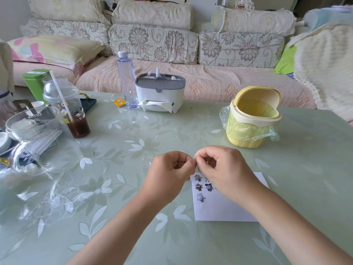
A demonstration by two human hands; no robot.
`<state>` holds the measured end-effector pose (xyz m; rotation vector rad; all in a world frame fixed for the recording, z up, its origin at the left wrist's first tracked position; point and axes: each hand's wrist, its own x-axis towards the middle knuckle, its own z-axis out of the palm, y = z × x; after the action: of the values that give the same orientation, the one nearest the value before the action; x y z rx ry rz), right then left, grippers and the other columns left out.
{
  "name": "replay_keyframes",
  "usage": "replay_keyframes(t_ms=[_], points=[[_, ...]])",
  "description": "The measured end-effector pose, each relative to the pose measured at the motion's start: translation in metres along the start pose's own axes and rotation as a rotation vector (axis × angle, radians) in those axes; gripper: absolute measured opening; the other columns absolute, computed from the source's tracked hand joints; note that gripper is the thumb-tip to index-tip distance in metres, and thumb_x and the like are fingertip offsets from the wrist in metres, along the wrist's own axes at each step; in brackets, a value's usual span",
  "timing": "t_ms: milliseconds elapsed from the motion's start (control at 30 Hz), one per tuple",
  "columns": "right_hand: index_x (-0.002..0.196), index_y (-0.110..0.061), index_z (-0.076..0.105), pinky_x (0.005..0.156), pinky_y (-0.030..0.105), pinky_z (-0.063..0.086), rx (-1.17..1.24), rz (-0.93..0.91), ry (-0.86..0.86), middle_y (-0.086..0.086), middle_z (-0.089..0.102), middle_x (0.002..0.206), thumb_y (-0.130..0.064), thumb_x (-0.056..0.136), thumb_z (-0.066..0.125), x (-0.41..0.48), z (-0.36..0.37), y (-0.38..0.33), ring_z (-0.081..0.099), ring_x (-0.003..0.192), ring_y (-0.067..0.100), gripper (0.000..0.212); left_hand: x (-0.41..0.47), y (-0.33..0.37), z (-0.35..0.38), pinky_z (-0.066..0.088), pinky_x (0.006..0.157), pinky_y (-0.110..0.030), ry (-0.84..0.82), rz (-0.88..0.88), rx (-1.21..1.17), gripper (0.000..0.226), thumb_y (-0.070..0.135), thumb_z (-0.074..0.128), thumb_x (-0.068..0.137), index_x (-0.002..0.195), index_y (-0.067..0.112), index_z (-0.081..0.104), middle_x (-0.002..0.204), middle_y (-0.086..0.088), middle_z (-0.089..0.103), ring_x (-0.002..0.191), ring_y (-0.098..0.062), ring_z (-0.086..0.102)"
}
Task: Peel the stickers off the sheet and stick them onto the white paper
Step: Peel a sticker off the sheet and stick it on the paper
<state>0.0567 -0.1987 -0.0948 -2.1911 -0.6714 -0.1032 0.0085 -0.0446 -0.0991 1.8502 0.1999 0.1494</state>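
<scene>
The white paper point(225, 207) lies on the table in front of me at centre right. Several small cartoon stickers point(202, 187) are stuck near its top left corner. Just above that corner, my left hand point(170, 173) and my right hand point(223, 169) meet fingertip to fingertip, both with curled fingers. Together they pinch a tiny sticker piece point(195, 163), which the fingers almost entirely hide. A white sliver point(150, 163) shows at the left hand's far side; I cannot tell whether it is the sticker sheet. My right forearm covers part of the paper.
A yellow mini bin point(252, 119) with a plastic liner stands behind the right hand. A tissue box point(160, 94) and a clear bottle point(127, 81) are at the back centre. A lidded drink cup point(66, 109), glass jugs point(38, 138) and crumpled clear plastic point(47, 197) crowd the left side.
</scene>
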Motion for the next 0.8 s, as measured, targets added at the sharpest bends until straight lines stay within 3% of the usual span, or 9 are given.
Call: replay_keyframes(t_ms=[67,200,433,567,800], points=[[0.076,-0.022,0.074,0.047,0.019,0.042,0.141,0.095,-0.008,0.001,0.062,0.065,-0.016,0.095,0.064,0.002,-0.0018,-0.0003,0.049,0.053,0.008,0.022,0.0009,0.0001,-0.0022,0.035,0.048,-0.009,0.011,-0.008,-0.024,0.018,0.018,0.065,0.091,0.075,0.011,0.069,0.061,0.006,0.067,0.051,-0.001,0.055],[0.081,-0.023,0.078,0.038,0.024,0.042,0.329,0.203,-0.035,-0.004,0.067,0.066,-0.018,0.095,0.067,0.0038,-0.0074,-0.0028,0.057,0.05,0.013,0.019,0.0015,0.0011,-0.006,0.038,0.049,-0.012,0.007,-0.012,-0.041,0.017,0.019,0.064,0.091,0.076,0.011,0.069,0.063,0.005,0.067,0.053,-0.002,0.055],[0.077,-0.026,0.077,0.042,0.023,0.046,0.258,0.167,-0.024,0.006,0.065,0.065,-0.017,0.093,0.068,0.0028,-0.0065,-0.0026,0.053,0.053,0.013,0.021,0.0014,0.0008,-0.0049,0.035,0.048,-0.01,-0.007,-0.001,-0.031,0.018,0.018,0.064,0.092,0.075,0.013,0.069,0.06,0.008,0.066,0.053,-0.001,0.056],[0.076,-0.023,0.073,0.045,0.024,0.044,0.201,0.161,-0.045,-0.012,0.055,0.055,-0.017,0.096,0.063,0.0017,-0.0041,-0.0033,0.048,0.053,0.01,0.024,0.0002,0.0004,-0.0028,0.035,0.047,-0.01,-0.004,0.011,-0.013,0.018,0.02,0.066,0.092,0.075,0.013,0.069,0.059,0.008,0.066,0.051,0.0,0.055],[0.075,-0.024,0.074,0.044,0.024,0.044,0.209,0.137,-0.004,-0.013,0.055,0.053,-0.015,0.094,0.064,0.0016,-0.0031,-0.0027,0.045,0.051,0.008,0.024,0.0009,-0.0022,0.0,0.041,0.053,-0.013,0.037,0.007,-0.023,0.015,0.024,0.067,0.09,0.077,0.019,0.07,0.073,-0.001,0.072,0.061,-0.005,0.063]])
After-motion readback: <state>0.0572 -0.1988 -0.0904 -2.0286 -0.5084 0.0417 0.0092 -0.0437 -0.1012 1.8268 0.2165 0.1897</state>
